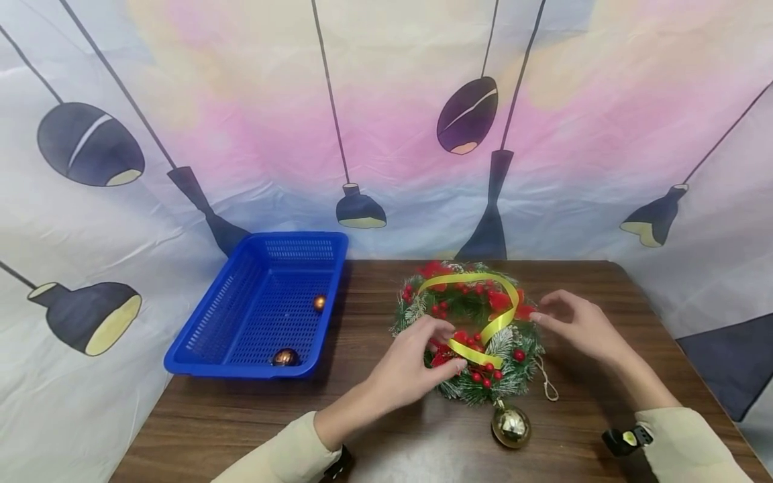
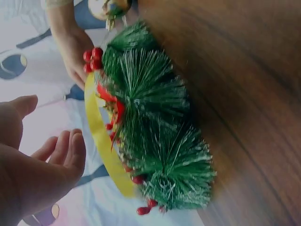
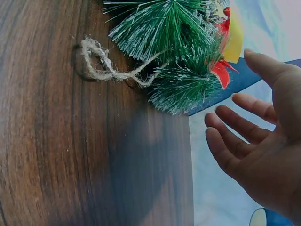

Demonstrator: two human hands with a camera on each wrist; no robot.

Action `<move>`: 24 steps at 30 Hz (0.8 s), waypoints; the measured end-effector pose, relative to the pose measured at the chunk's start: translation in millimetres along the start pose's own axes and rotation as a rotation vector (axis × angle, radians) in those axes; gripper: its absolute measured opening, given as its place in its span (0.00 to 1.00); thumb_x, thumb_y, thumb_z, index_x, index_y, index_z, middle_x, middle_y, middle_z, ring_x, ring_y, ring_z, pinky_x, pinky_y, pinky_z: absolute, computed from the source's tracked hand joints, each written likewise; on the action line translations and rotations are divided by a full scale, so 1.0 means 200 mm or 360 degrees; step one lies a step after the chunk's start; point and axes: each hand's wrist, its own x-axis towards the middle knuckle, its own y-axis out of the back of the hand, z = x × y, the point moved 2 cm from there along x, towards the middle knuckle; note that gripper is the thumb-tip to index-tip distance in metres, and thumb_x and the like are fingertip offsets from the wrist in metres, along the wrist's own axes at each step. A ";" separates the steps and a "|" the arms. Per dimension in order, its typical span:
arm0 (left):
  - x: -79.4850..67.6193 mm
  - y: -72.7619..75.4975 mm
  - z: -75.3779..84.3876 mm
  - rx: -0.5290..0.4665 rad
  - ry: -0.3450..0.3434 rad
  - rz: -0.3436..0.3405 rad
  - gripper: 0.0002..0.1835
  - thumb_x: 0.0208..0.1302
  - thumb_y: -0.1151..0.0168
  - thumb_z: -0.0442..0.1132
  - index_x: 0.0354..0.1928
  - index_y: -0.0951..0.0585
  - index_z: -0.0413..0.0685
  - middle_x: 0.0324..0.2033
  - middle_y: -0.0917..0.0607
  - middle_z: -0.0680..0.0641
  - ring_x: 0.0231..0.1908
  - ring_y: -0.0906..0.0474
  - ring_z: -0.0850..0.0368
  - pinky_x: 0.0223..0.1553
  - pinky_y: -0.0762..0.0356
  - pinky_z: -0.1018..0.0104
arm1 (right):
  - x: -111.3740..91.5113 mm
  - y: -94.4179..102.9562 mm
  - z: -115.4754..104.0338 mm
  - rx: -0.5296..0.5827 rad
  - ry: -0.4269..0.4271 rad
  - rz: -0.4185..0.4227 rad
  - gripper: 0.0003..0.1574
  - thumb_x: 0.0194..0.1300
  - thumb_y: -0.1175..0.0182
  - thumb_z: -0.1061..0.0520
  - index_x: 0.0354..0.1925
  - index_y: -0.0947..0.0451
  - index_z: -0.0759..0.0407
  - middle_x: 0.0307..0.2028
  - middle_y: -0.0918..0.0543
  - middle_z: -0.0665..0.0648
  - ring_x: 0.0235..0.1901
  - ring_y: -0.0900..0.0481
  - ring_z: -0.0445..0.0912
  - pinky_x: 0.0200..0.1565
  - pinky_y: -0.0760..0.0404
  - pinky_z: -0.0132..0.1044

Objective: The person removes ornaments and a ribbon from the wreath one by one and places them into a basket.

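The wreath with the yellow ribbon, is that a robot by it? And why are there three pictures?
No robot! You see a left grip and a right grip, both a person's bare hands. The big picture comes from a camera on the person's head, looking down. The two small ones come from a camera on each wrist, so things look tipped sideways. On the brown table lie the green wreath, with its red berries and yellow ribbon, and a gold ball at its near edge. To the wreath's left is a blue basket with two shiny balls inside. One grip is at each side of the wreath, and neither seems to hold anything.
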 end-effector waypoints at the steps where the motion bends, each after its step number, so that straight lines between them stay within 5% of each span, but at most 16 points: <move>1: -0.01 -0.01 0.01 0.0002 -0.0013 -0.0033 0.27 0.71 0.29 0.53 0.63 0.21 0.47 0.52 0.17 0.49 0.50 0.19 0.56 0.52 0.17 0.64 | 0.00 0.00 0.00 0.0013 -0.0001 -0.0003 0.34 0.72 0.32 0.37 0.61 0.21 0.60 0.53 0.14 0.63 0.54 0.17 0.61 0.54 0.21 0.60; 5: -0.03 -0.06 0.02 0.0012 -0.0122 -0.0130 0.27 0.71 0.28 0.54 0.62 0.20 0.45 0.50 0.17 0.51 0.50 0.19 0.61 0.53 0.18 0.70 | 0.01 -0.02 0.01 0.0044 0.0002 -0.0020 0.38 0.72 0.32 0.37 0.66 0.24 0.62 0.64 0.20 0.70 0.66 0.27 0.70 0.61 0.29 0.71; 10: -0.06 -0.11 0.03 0.0068 -0.0234 -0.0237 0.26 0.69 0.26 0.53 0.60 0.19 0.45 0.51 0.16 0.52 0.50 0.19 0.64 0.54 0.20 0.75 | 0.02 -0.05 0.03 0.0094 0.0017 -0.0059 0.41 0.73 0.32 0.39 0.70 0.27 0.63 0.66 0.23 0.71 0.66 0.26 0.70 0.61 0.27 0.71; 15: -0.11 -0.16 0.02 0.0173 -0.0229 -0.0379 0.26 0.70 0.27 0.54 0.61 0.19 0.47 0.51 0.17 0.54 0.51 0.20 0.67 0.54 0.23 0.78 | 0.02 -0.09 0.03 0.0159 0.0039 -0.0088 0.40 0.73 0.32 0.40 0.70 0.27 0.63 0.64 0.21 0.71 0.60 0.19 0.68 0.56 0.18 0.64; 24: -0.15 -0.20 -0.02 0.0290 -0.0139 -0.0452 0.26 0.70 0.28 0.56 0.61 0.19 0.48 0.53 0.18 0.56 0.54 0.21 0.67 0.56 0.23 0.77 | 0.04 -0.12 0.03 0.0259 -0.0003 -0.0143 0.42 0.72 0.32 0.39 0.71 0.29 0.62 0.64 0.22 0.71 0.53 0.14 0.63 0.41 0.12 0.44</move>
